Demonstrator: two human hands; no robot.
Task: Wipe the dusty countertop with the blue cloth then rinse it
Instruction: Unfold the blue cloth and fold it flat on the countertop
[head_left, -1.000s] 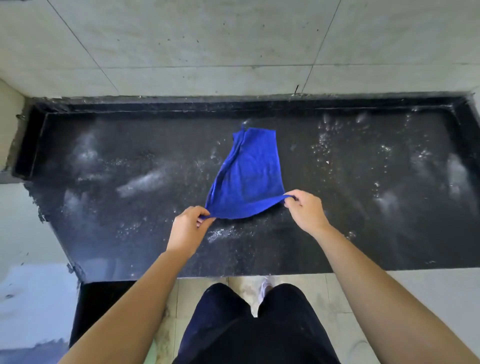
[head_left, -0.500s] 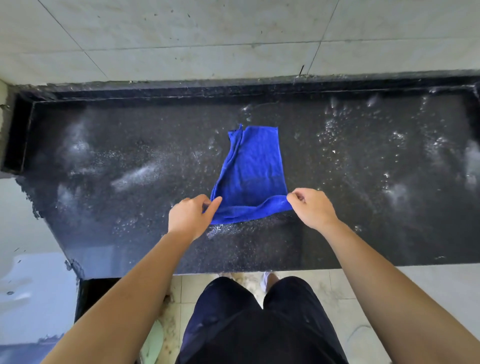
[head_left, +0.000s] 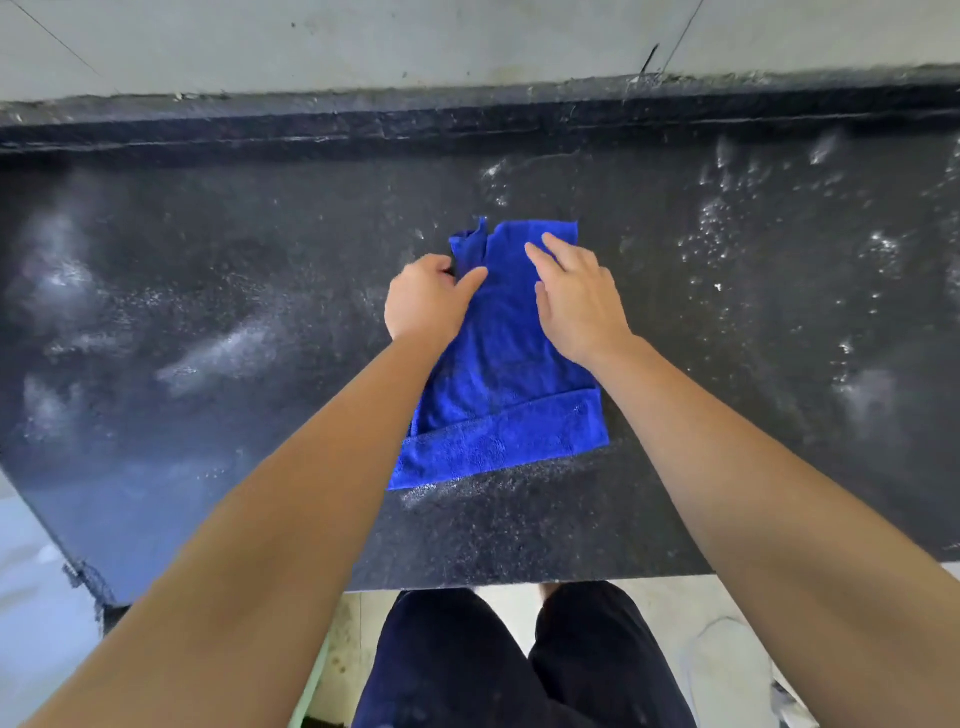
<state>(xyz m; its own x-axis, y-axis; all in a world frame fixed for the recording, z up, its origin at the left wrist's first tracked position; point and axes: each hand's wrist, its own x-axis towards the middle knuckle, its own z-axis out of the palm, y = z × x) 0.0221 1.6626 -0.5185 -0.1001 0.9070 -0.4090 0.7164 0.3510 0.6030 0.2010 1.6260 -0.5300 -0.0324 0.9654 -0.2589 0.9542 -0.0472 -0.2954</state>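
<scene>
The black counter (head_left: 260, 467) takes most of the view, and it carries pale dust patches (head_left: 223, 353) toward its left edge and more toward its right edge, so I judge that the wiping itself is not yet begun. The blue cloth (head_left: 498, 405) lies flat in the middle of the counter, about halfway between the back edge and the front edge, as a long shape that runs from back to front. One second ago it was lifted at its near side, with both hands pinching its two near corners. Now these corners are released, and the near hem lies on the counter as a turned-over band. Both hands have gone forward to the far end of the cloth. The right hand (head_left: 579, 301) rests on top of the cloth with the fingers straight and a little spread, pressing it down. The left hand (head_left: 428, 301) is at the cloth's far left edge. Its thumb lies on the fabric and its fingers are curled at the edge, so it seems to pinch the cloth there. For the task, this looks like the end of arranging the cloth: it is laid out and held, ready to be pushed across the dust. The rinsing comes only after that.
</scene>
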